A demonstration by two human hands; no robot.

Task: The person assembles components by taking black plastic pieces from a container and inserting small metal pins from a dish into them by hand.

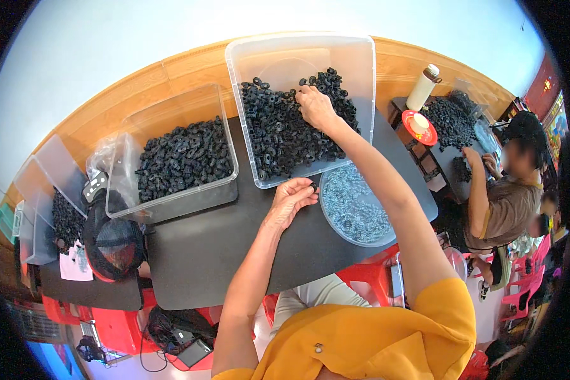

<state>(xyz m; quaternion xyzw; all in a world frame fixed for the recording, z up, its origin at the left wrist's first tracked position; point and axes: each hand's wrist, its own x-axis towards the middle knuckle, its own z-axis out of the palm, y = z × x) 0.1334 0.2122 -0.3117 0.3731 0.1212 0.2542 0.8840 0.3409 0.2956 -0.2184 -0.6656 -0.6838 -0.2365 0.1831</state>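
Observation:
My left hand point(290, 201) is closed in a pinch above the dark table, near the front edge of a large clear bin point(297, 58). Between its thumb and fingertips is a small round black plastic part point(313, 187). My right hand point(318, 109) reaches into that bin, fingers curled together at the heap of black plastic parts point(275, 130); whatever they hold is too small to make out. Just right of my left hand, beneath my right forearm, stands a round clear tub point(360, 244) filled with small, pale, spring-like pieces point(351, 206).
Another clear bin point(193, 201) of black parts stands left on the dark table point(212, 253). Farther left are a black mesh cap point(113, 244) and more bins. At right, a co-worker point(503, 196) handles black parts near a cream bottle point(422, 88) and a red plate point(429, 135).

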